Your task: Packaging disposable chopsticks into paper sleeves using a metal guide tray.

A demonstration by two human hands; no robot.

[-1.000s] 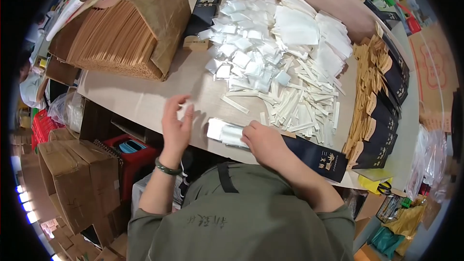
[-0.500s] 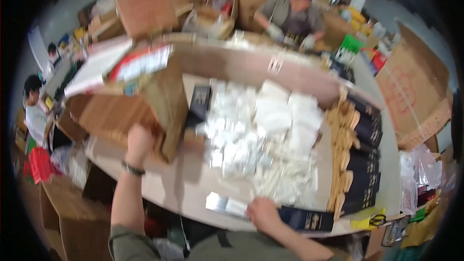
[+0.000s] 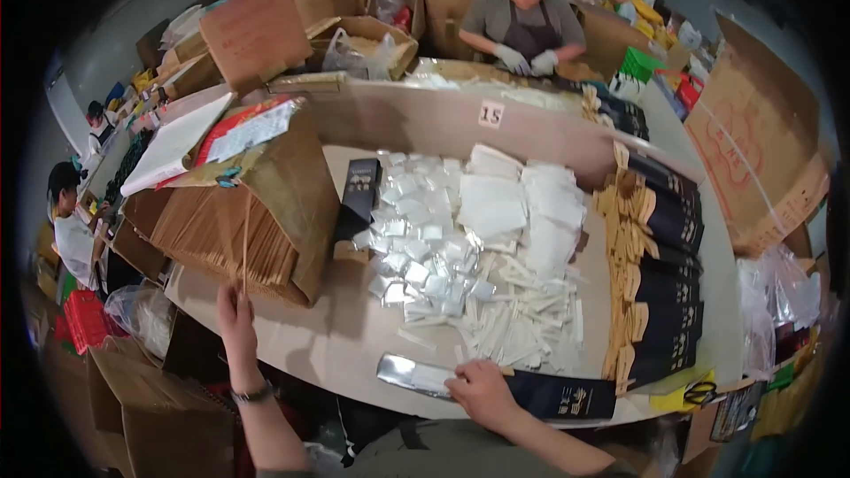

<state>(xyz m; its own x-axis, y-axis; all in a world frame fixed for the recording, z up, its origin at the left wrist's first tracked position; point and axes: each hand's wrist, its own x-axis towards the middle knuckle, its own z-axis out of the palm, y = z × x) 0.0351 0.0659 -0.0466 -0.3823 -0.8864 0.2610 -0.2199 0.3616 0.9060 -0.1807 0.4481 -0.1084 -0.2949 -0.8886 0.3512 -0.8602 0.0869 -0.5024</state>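
Reaching up and to the left, the left hand (image 3: 235,314) has its fingers at the lower edge of the stack of brown paper sleeves (image 3: 221,243), seemingly pinching one thin sleeve between thumb and fingers, though the grip is too small to read for sure. The right hand (image 3: 478,389) lies flat, fingers together, pressing on a silver foil pouch (image 3: 416,376) and the end of a dark flat box (image 3: 562,397) at the near edge of the table (image 3: 345,345).

Judging by the layout, the packing looks partly done: a long row of dark boxes with tan inserts (image 3: 660,283) stands stacked along the right side, while a big heap of small silver sachets (image 3: 421,248), white paper packets (image 3: 522,204) and white sticks (image 3: 513,323) remains loose in the middle.

Beyond the cardboard divider (image 3: 425,119) another person in grey gloves (image 3: 527,60) works at a facing bench; open cartons (image 3: 363,40) crowd the room, and more people sit far left
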